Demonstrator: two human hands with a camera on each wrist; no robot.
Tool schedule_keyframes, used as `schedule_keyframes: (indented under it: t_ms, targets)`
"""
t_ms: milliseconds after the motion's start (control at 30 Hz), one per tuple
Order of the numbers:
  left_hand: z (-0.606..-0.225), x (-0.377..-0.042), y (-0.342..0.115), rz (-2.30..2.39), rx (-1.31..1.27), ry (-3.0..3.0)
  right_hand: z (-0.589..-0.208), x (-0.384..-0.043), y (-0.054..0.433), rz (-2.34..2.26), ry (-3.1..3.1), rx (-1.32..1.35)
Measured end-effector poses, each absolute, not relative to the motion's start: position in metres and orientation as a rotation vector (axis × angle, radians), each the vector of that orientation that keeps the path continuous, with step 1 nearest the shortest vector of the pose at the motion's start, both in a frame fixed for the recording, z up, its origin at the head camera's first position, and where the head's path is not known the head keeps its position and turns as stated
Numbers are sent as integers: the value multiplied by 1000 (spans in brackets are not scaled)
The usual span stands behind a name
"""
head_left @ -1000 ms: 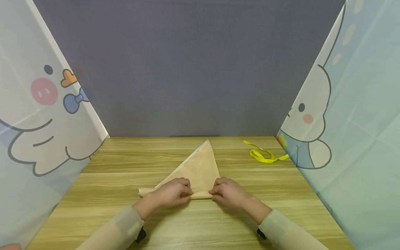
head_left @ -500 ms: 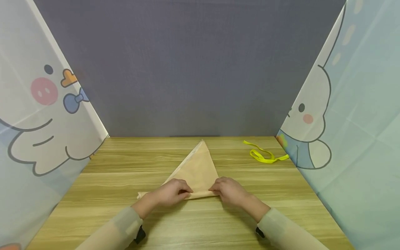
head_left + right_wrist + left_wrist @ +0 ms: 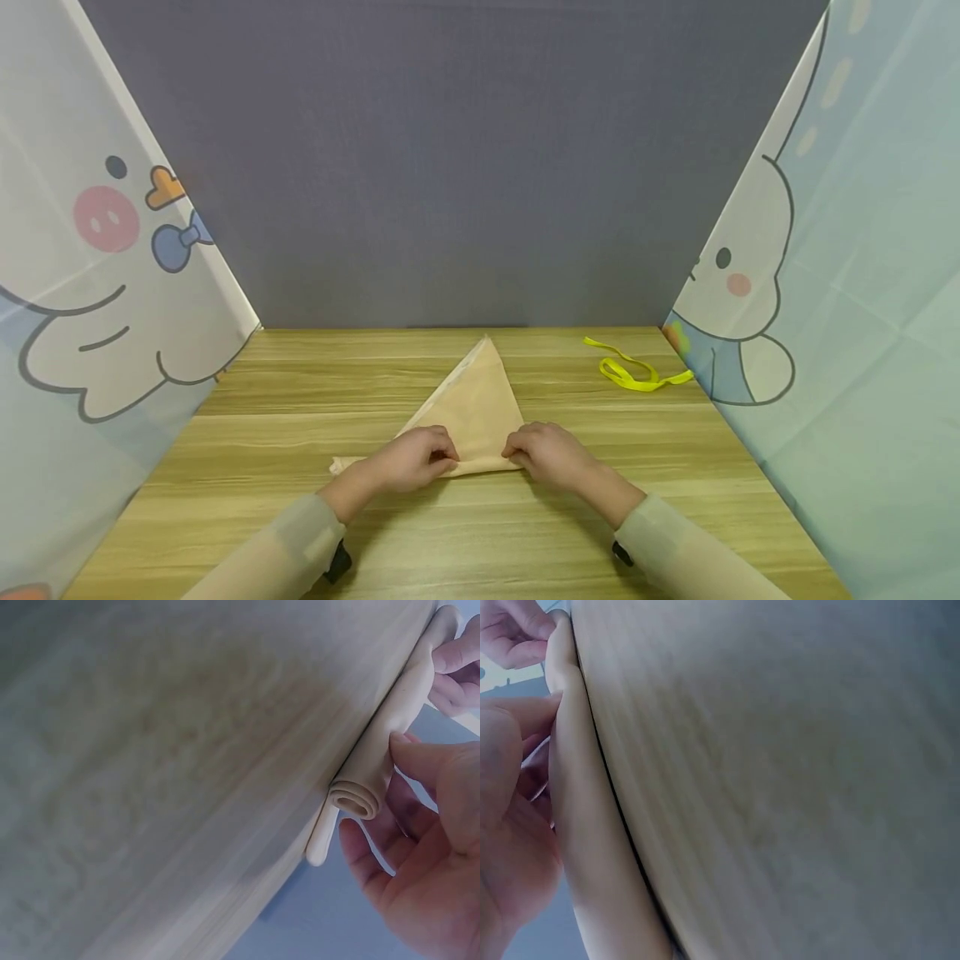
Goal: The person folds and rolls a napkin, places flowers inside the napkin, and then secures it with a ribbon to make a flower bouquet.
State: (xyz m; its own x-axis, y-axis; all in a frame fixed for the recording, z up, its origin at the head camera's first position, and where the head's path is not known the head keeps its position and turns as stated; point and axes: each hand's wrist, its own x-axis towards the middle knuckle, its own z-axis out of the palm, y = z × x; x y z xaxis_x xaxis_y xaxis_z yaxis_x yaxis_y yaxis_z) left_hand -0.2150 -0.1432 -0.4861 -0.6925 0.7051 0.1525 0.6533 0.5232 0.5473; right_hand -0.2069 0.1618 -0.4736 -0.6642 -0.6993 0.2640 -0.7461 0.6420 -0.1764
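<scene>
A beige cloth lies on the table as a triangle, its tip pointing away from me. Its near edge is rolled up; in the right wrist view the roll's end shows a spiral of layers. My left hand pinches the roll left of its middle, thumb on the near side. Close to the right end, my right hand holds the same roll between thumb and fingers. A loose end of cloth sticks out left behind my left wrist. The left wrist view shows the smooth roll running past both hands.
A bright yellow ribbon lies loosely looped at the table's back right. The wood-grain table meets a dark grey panel at the back. Cartoon-printed sheets stand along both sides.
The cloth's tip has shifted slightly left, and the rolled near edge has straightened a little between my hands. Both hands keep to nearly the same spots. The ribbon has not moved.
</scene>
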Motion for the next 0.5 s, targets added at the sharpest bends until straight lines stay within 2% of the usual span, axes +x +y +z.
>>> schedule_keyframes:
  t_ms: [500]
  targets:
    - [-485, -217, -141, 827, 1402, 2719, -470, -204, 162, 340, -2705, 1188]
